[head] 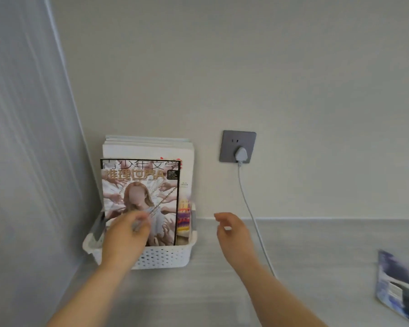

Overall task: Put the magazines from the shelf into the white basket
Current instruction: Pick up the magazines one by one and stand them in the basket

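You are steadying the front magazine (139, 199) with your left hand (125, 234), fingers curled on its cover, among several standing in the white basket (165, 256); your right hand (232, 230) is hovering open, empty. One magazine (399, 286) is lying on the shelf (316, 244), awaiting transfer.

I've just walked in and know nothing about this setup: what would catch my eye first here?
Probably the colourful magazine standing upright at the front of the white basket, in the corner against the wall, with taller pale magazines behind it. The left hand is at its cover; the right hand hovers empty beside it. Another magazine lies at far right.
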Motion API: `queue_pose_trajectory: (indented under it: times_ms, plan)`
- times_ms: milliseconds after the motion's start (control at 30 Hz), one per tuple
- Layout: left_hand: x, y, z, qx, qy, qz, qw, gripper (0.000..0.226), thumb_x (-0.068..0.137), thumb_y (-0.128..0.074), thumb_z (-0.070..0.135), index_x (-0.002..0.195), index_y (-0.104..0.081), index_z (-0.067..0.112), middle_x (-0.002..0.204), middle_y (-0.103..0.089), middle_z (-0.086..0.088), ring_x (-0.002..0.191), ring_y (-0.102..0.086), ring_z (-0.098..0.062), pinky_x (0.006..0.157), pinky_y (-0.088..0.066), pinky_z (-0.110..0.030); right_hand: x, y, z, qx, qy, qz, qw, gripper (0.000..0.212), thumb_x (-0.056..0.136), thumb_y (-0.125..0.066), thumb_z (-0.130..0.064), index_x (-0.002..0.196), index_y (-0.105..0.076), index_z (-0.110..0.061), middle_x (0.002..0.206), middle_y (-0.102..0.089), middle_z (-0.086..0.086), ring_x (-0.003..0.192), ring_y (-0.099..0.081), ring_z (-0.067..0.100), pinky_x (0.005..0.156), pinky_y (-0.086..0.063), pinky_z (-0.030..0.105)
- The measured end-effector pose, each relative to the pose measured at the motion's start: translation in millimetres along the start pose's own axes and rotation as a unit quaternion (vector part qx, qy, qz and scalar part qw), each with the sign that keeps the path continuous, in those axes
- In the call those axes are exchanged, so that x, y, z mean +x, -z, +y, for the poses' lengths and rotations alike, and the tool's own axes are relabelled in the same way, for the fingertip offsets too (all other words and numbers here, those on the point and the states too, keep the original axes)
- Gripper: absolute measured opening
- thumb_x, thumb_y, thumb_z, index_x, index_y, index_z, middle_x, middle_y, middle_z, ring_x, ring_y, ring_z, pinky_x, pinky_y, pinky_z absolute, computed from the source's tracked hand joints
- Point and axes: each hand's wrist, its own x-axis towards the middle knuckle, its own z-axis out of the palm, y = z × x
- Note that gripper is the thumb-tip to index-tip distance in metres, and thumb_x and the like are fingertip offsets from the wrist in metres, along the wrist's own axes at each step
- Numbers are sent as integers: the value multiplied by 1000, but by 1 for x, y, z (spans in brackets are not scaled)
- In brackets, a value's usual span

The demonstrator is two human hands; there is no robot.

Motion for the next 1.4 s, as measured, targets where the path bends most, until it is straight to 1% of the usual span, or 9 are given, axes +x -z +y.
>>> queue_pose_trajectory:
  times_ms: [67, 233, 333, 533, 700, 900, 1167, 1300, 1400]
  plan:
    - [-24, -19, 26, -20, -19, -73, 997, 15, 85, -55, 17, 82, -61, 31, 93, -65, 0, 93, -58, -21, 74, -40, -29, -14, 31, 19, 11, 5, 27, 1000, 27, 85, -45, 0, 104, -61, -10, 110, -63, 5, 89, -52, 11, 79, -36, 14]
    - [-79, -80, 91, -49, -80, -184, 978, 32, 81, -61, 9, 62, -55, 35, 72, -63, 14, 75, -58, -9, 66, -39, -14, -35, 132, 82, -2, -40, 115, 993, 27, 83, -46, 3, 100, -64, -7, 105, -64, 7, 95, -57, 19, 82, -38, 18]
    - [-109, -123, 119, -26, -103, -240, 965, 36, 79, -62, 7, 60, -53, 36, 70, -65, 3, 76, -61, -20, 71, -43, -23, -49, 197, 126, -35, -101, 171, 979, 30, 84, -44, 3, 107, -61, -6, 113, -63, 11, 100, -56, 20, 77, -32, 12]
    - [-157, -210, 171, 17, -133, -341, 930, 38, 81, -61, 12, 60, -49, 41, 66, -58, 18, 76, -59, -13, 65, -39, -15, -92, 323, 223, -151, -242, 221, 933, 37, 84, -45, -2, 119, -55, -6, 123, -58, 17, 112, -52, 34, 92, -43, 37]
    - [-189, -285, 210, 73, -148, -401, 901, 13, 84, -56, 13, 87, -67, 18, 94, -70, -3, 88, -60, -12, 74, -39, -17, -126, 392, 298, -240, -336, 237, 880, 38, 85, -48, -12, 122, -50, -6, 130, -50, 19, 120, -44, 34, 101, -35, 40]
    - [-211, -363, 240, 136, -193, -444, 864, 27, 85, -53, 16, 111, -59, 15, 123, -57, -4, 112, -53, -16, 89, -36, -18, -129, 420, 358, -316, -364, 122, 868, 71, 88, -30, -56, 144, -4, -21, 156, 0, 4, 143, 4, 21, 116, 2, 41]
    - [-195, -468, 302, 271, -325, -423, 802, 49, 90, -44, 24, 137, -30, 21, 149, -28, 0, 134, -29, -20, 108, -26, -33, -113, 429, 387, -384, -305, 59, 869, 66, 86, -17, -62, 143, -3, -31, 156, 6, 2, 143, 11, 21, 114, 11, 46]
    - [-191, -513, 318, 304, -361, -449, 759, 64, 87, -48, 31, 141, -15, 22, 155, -10, -4, 141, -10, -22, 115, -8, -38, -113, 427, 395, -385, -281, 86, 875, 69, 84, -14, -65, 143, 1, -32, 156, 4, 1, 143, 10, 19, 113, 13, 44]
    - [-183, -532, 318, 338, -345, -463, 743, 81, 81, -54, 43, 142, -5, 23, 155, -6, -3, 142, 0, -21, 115, 5, -43, -114, 426, 396, -382, -266, 107, 879, 93, 63, 22, -75, 143, 3, -31, 156, 1, 0, 143, 8, 19, 110, 16, 40]
